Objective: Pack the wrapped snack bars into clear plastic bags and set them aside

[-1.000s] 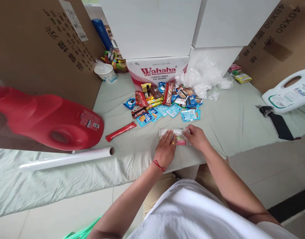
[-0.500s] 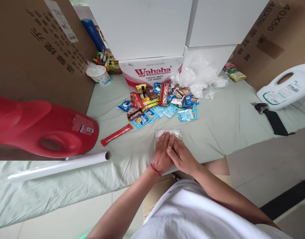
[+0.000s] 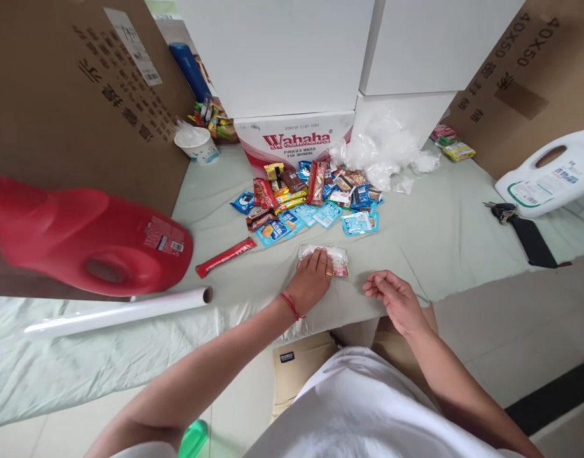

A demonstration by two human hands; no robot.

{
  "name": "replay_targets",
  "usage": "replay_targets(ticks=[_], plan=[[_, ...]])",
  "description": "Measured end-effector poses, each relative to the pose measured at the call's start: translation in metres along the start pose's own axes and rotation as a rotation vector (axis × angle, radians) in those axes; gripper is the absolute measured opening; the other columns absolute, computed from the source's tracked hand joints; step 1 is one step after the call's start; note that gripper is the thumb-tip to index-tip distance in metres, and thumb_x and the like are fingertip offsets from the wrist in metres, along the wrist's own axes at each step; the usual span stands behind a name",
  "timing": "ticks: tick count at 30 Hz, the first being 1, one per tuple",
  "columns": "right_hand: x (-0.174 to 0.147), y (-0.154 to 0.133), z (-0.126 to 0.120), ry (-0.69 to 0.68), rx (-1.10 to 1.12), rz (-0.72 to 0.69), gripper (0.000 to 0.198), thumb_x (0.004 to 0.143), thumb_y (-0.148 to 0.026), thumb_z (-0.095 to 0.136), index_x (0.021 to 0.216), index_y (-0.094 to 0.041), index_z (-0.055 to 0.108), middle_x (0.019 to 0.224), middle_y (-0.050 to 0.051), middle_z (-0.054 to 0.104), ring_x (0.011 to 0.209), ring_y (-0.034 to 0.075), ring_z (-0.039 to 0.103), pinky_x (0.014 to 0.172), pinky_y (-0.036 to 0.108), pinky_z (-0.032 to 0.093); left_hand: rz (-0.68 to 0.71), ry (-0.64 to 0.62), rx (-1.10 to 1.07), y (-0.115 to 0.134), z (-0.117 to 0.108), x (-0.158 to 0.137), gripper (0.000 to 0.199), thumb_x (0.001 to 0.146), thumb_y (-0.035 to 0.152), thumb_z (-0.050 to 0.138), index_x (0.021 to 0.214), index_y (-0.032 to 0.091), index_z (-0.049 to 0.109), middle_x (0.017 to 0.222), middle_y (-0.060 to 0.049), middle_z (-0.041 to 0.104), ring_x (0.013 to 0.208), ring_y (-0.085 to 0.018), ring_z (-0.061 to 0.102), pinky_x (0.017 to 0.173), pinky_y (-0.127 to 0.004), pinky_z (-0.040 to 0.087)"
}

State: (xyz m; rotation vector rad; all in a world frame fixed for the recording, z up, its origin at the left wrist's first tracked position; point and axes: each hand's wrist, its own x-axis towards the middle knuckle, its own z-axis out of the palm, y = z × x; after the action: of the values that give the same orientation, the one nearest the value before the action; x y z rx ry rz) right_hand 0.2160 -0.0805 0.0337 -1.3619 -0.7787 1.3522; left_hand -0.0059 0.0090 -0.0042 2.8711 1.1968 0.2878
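A small packet, covered in clear plastic film with white and pink print, lies flat near the front of the cloth-covered table. My left hand, with a red string bracelet at its wrist, rests flat on the packet's left half and hides that part. To the right of the packet, my right hand hovers with loosely bent fingers and nothing visible in them. A heap of wrapped snacks lies beyond the packet. One long red stick packet sits off to the left.
At left are a red detergent jug and a white film roll. Crumpled clear plastic is piled before the white boxes. On the right stand a white jug and keys with a black pouch.
My right hand has come off my left hand and moved right, uncovering the packet's right half. My left hand stays on the packet. The view has shifted slightly.
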Motion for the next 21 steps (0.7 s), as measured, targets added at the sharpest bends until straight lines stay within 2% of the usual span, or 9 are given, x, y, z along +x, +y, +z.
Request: replay_targets(ticks=[3, 5, 8, 10, 12, 15, 18, 21], plan=[[0.002, 0.004, -0.006, 0.037, -0.046, -0.019, 0.041, 0.080, -0.062, 0.079, 0.087, -0.022, 0.072, 0.083, 0.006, 0.074, 0.075, 0.019, 0.065, 0.078, 0.037, 0.053, -0.033, 0.032, -0.177, -0.015, -0.023, 0.007, 0.041, 0.098, 0.009, 0.040, 0.131, 0.011, 0.064, 0.140, -0.022, 0.065, 0.135, -0.032, 0.059, 0.109, -0.048, 0.050], [0.006, 0.001, -0.009, 0.056, -0.043, -0.052, 0.041, 0.080, -0.061, 0.079, 0.091, -0.023, 0.072, 0.085, 0.005, 0.074, 0.078, 0.020, 0.065, 0.083, 0.039, 0.054, -0.168, 0.078, -0.395, -0.021, -0.042, 0.009, 0.039, 0.098, 0.014, 0.042, 0.131, 0.014, 0.062, 0.133, -0.017, 0.068, 0.127, -0.029, 0.064, 0.105, -0.046, 0.052], [0.016, -0.014, -0.009, 0.020, -0.001, -0.115, 0.044, 0.080, -0.058, 0.081, 0.109, -0.025, 0.073, 0.109, 0.008, 0.075, 0.099, 0.023, 0.068, 0.099, 0.042, 0.052, -0.359, 0.085, -0.929, -0.016, -0.066, 0.011, 0.035, 0.099, 0.032, 0.049, 0.128, 0.017, 0.063, 0.122, -0.012, 0.073, 0.113, -0.028, 0.069, 0.098, -0.043, 0.055], [0.022, -0.027, -0.005, -0.074, 0.063, -0.154, 0.055, 0.080, -0.056, 0.082, 0.125, -0.029, 0.068, 0.134, 0.009, 0.068, 0.122, 0.025, 0.062, 0.109, 0.045, 0.048, -0.371, 0.041, -1.351, -0.005, -0.073, 0.014, 0.039, 0.096, 0.044, 0.057, 0.124, 0.018, 0.064, 0.118, -0.010, 0.074, 0.111, -0.028, 0.070, 0.096, -0.042, 0.056], [0.025, -0.038, 0.004, -0.205, 0.128, -0.147, 0.066, 0.078, -0.055, 0.084, 0.135, -0.031, 0.063, 0.147, 0.008, 0.060, 0.135, 0.026, 0.055, 0.112, 0.046, 0.047, -0.354, -0.021, -1.671, 0.009, -0.074, 0.017, 0.046, 0.090, 0.050, 0.067, 0.123, 0.018, 0.065, 0.119, -0.011, 0.074, 0.113, -0.029, 0.069, 0.097, -0.042, 0.055], [0.024, -0.039, 0.021, -0.342, 0.191, -0.010, 0.068, 0.074, -0.052, 0.088, 0.133, -0.029, 0.063, 0.137, 0.008, 0.067, 0.129, 0.028, 0.061, 0.105, 0.045, 0.052, -0.395, -0.089, -1.917, 0.030, -0.065, 0.023, 0.051, 0.082, 0.048, 0.075, 0.121, 0.017, 0.064, 0.116, -0.012, 0.075, 0.113, -0.031, 0.070, 0.096, -0.044, 0.056], [0.021, -0.025, 0.034, -0.273, 0.282, 0.097, 0.060, 0.070, -0.049, 0.090, 0.120, -0.026, 0.067, 0.116, 0.006, 0.075, 0.112, 0.029, 0.070, 0.094, 0.044, 0.058, -0.511, -0.036, -2.047, 0.048, -0.051, 0.028, 0.043, 0.080, 0.037, 0.072, 0.116, 0.016, 0.062, 0.111, -0.012, 0.075, 0.110, -0.029, 0.071, 0.094, -0.043, 0.058], [0.019, -0.012, 0.037, -0.163, 0.337, 0.105, 0.056, 0.064, -0.047, 0.093, 0.110, -0.024, 0.069, 0.104, 0.005, 0.077, 0.100, 0.028, 0.073, 0.088, 0.042, 0.059, -0.670, 0.086, -2.059, 0.062, -0.034, 0.031, 0.026, 0.077, 0.027, 0.063, 0.102, 0.018, 0.059, 0.101, -0.007, 0.073, 0.105, -0.026, 0.071, 0.091, -0.041, 0.059]])
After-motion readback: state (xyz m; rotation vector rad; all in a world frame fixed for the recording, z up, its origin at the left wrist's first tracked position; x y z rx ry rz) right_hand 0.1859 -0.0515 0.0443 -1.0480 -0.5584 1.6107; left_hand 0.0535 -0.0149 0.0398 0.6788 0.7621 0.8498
